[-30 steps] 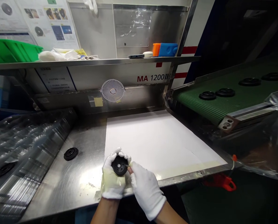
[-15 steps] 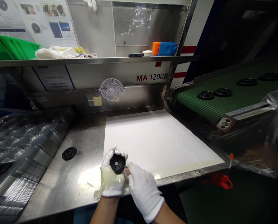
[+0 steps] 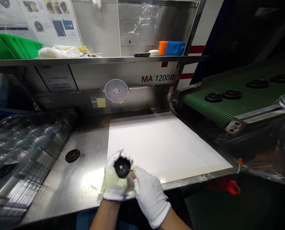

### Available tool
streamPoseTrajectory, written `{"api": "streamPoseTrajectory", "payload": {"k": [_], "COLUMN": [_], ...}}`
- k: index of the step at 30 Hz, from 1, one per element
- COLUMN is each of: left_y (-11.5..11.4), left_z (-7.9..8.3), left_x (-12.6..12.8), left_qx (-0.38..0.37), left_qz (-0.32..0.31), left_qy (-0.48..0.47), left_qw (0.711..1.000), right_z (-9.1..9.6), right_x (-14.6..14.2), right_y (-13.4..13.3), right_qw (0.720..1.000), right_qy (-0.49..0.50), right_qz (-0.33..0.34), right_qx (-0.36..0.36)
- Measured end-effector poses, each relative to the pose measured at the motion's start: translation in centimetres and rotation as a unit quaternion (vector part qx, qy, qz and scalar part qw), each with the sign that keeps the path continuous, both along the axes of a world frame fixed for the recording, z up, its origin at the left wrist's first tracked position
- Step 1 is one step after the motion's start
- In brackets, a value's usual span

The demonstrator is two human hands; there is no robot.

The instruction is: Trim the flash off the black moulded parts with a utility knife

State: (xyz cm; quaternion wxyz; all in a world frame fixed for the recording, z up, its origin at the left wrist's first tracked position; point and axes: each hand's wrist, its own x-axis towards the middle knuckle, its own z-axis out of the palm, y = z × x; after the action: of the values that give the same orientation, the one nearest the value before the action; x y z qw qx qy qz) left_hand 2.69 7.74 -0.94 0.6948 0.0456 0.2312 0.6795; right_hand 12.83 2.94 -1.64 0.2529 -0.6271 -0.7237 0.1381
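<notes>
My left hand [image 3: 113,183], in a white glove, is wrapped around a small black round part [image 3: 122,167] and holds it just above the near edge of the steel bench [image 3: 85,182]. My right hand [image 3: 149,195], also gloved, is pinched closed at the part's right rim, where a thin tool tip seems to touch it; I cannot make out what the fingers hold. A second black round part [image 3: 73,155] lies on the bench to the left of my hands.
A white sheet [image 3: 161,143] covers the bench's right half. A green conveyor belt [image 3: 228,102] at the right carries several black parts [image 3: 213,97]. Clear plastic trays [image 3: 20,150] slope at the left. A shelf [image 3: 96,60] above holds a green bin [image 3: 10,48] and blue and orange blocks.
The part has turned slightly in my left hand while my right fingers stay pinched at its rim. Both hands remain in the same place at the bench edge.
</notes>
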Motion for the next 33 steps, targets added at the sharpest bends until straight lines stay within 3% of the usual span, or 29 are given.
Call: {"api": "streamPoseTrajectory", "payload": {"k": [6,12,23,29,33], "left_y": [0.0,0.0,-0.2,-0.2,-0.1], "left_z": [-0.5,0.2,0.2,-0.1,-0.3], "left_x": [0.3,-0.4,0.3,-0.5,-0.2], "left_qx": [-0.005,-0.036,0.015,-0.027,-0.007], "left_qz": [0.057,-0.081,0.053,-0.048,-0.002], "left_qy": [0.037,0.002,0.053,0.021,0.009], "left_qw": [0.998,0.996,0.997,0.998,1.0], "right_z": [-0.3,0.1,-0.8,-0.8,-1.0], "right_x": [-0.8,0.4,-1.0,-0.2,-0.4], "right_y": [-0.3,0.3,-0.6,-0.2,-0.2], "right_qw": [1.0,1.0,1.0,1.0,0.999], "right_qy": [0.004,-0.008,0.0,0.02,0.024], "right_qz": [0.012,-0.011,0.007,0.011,0.011], "right_qx": [-0.008,0.015,-0.005,0.018,0.017]}}
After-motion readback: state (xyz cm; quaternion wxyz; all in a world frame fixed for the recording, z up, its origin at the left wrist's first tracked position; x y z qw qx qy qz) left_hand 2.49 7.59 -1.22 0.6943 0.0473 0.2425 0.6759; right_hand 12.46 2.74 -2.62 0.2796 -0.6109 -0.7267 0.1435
